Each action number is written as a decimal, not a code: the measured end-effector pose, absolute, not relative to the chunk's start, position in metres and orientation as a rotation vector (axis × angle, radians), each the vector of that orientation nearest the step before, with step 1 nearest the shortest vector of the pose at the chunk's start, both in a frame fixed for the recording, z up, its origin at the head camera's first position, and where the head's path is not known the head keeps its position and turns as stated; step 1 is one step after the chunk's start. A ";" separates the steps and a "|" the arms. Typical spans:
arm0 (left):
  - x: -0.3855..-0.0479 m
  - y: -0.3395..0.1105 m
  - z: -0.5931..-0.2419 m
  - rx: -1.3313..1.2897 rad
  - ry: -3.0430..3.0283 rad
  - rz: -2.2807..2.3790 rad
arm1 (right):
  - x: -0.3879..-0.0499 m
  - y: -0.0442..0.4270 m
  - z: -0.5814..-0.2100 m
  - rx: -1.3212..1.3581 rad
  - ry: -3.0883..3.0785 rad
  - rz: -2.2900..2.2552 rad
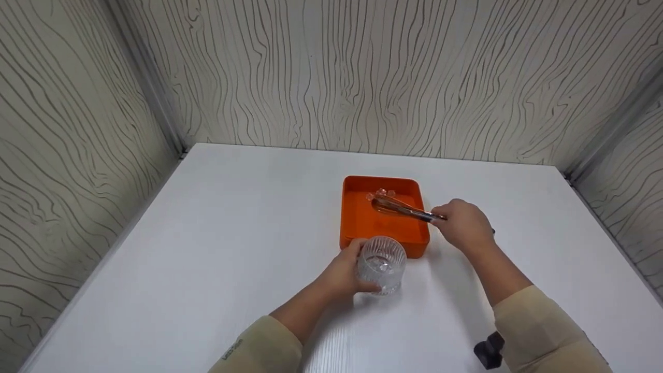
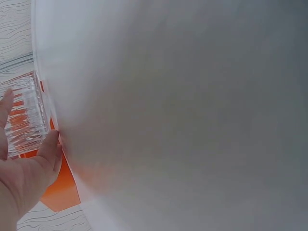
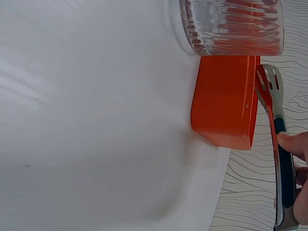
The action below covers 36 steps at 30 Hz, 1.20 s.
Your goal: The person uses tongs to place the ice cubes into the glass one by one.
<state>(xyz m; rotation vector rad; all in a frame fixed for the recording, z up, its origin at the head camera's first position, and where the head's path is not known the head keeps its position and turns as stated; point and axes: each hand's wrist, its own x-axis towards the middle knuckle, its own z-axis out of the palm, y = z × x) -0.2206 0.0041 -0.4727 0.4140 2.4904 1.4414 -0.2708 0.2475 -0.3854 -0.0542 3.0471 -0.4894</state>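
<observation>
My left hand (image 1: pixel 344 272) grips a clear ribbed glass (image 1: pixel 383 264) from its left side, at the front edge of an orange square tray (image 1: pixel 357 223). Some clear pieces (image 1: pixel 382 265) lie inside the glass. In the left wrist view the fingers of my left hand (image 2: pixel 29 178) are round the glass (image 2: pixel 24 115). My right hand (image 1: pixel 463 225) holds metal tongs (image 1: pixel 401 208), whose head is over the tray near several clear pinkish pieces (image 1: pixel 382 192). The right wrist view shows the tongs (image 3: pixel 279 125) in my right hand (image 3: pixel 299 168), their tips above the tray's rim.
A small black object (image 1: pixel 489 350) lies on the white table (image 1: pixel 233 233) beside my right sleeve. Panels with a wood-grain pattern (image 1: pixel 321 77) stand behind the table and at both sides.
</observation>
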 end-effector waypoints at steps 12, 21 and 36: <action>-0.219 0.007 -0.470 0.323 2.505 1.381 | -0.253 0.258 -0.372 -0.192 3.076 -0.521; -0.218 0.007 -0.469 0.325 2.514 1.384 | -0.239 0.259 -0.363 -0.278 3.082 -0.569; -0.220 0.006 -0.471 0.341 2.483 1.425 | -0.216 0.267 -0.361 -0.416 3.089 -0.609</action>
